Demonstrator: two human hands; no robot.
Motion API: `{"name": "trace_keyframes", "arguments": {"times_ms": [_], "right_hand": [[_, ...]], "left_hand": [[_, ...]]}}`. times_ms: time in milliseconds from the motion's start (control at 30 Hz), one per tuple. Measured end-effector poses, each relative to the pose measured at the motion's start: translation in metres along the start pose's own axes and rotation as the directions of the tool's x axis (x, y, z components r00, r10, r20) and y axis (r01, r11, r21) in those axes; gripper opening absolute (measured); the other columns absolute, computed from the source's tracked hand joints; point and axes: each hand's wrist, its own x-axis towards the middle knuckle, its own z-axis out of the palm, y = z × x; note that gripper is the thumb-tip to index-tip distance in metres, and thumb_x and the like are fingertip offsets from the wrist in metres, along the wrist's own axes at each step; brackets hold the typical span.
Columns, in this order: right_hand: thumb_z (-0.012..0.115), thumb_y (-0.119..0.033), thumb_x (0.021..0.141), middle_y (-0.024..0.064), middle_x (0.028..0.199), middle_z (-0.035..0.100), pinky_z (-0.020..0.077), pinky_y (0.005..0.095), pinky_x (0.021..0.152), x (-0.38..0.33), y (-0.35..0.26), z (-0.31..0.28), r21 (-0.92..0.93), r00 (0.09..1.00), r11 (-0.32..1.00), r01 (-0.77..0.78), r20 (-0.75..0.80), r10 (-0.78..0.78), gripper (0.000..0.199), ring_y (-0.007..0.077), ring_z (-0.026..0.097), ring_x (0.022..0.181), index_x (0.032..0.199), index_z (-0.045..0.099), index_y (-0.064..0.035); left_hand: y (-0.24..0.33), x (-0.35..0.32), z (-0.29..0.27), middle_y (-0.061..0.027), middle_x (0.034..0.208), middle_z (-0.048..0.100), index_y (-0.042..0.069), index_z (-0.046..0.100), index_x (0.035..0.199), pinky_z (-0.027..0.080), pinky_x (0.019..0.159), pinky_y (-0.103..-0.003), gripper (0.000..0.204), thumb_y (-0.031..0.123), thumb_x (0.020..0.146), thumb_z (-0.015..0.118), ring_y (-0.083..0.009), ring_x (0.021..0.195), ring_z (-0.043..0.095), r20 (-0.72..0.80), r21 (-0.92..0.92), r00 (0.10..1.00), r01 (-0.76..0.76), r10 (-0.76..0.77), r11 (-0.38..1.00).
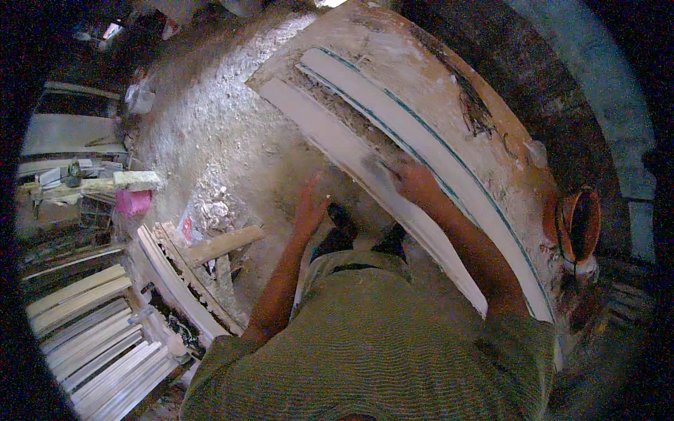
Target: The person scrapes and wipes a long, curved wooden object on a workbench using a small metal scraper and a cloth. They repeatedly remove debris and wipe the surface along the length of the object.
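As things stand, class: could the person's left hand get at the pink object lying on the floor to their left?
Probably not without stepping over. The left hand hangs open over the dusty floor close to the body, while the pink object lies well off to the left. Nothing blocks the way; distance is the obstacle.

Dim, bluish light falls from the top, brightest on the dusty floor point(210, 126). Corners go black, straight edges bend near the rim, and everything looks soft and grainy.
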Motion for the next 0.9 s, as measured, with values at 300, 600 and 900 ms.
{"name": "trace_keyframes", "arguments": {"times_ms": [300,600,900], "right_hand": [[0.064,-0.018,0.091,0.0235,0.111,0.062,0.0539,0.0520,0.089,0.078,-0.012,0.012,-0.070,0.995,0.994,0.083,0.069,-0.078,0.025,0.0425,0.062,0.104,0.113,0.071,-0.0090],[0.066,-0.018,0.093,0.0196,0.114,0.064,0.0582,0.0468,0.083,0.030,-0.025,-0.016,-0.069,0.996,0.998,-0.005,0.084,0.011,0.023,0.0396,0.067,0.100,0.114,0.068,-0.0083],[0.069,-0.013,0.090,0.0175,0.116,0.065,0.0598,0.0454,0.080,0.049,-0.018,-0.022,0.047,0.997,0.997,0.066,0.026,-0.067,0.026,0.0381,0.069,0.093,0.115,0.070,-0.0083]], "left_hand": [[-0.071,0.029,-0.067,-0.0182,0.156,0.041,0.007,0.043,0.151,0.028,0.121,-0.047,0.064,0.026,0.095,0.067,-0.0375,0.146,0.036,0.038,0.127,0.999,-0.043,0.038,0.991],[-0.107,0.049,-0.139,-0.0185,0.146,0.054,0.006,0.050,0.145,0.038,0.114,-0.046,0.056,0.028,0.096,0.066,-0.0373,0.135,0.050,-0.096,-0.164,0.955,0.263,-0.281,0.951],[-0.045,0.107,-0.114,-0.0174,0.146,0.054,0.008,0.052,0.144,0.034,0.118,-0.045,0.051,0.023,0.097,0.065,-0.0342,0.139,0.046,-0.009,-0.146,0.992,0.120,-0.123,0.982]]}}
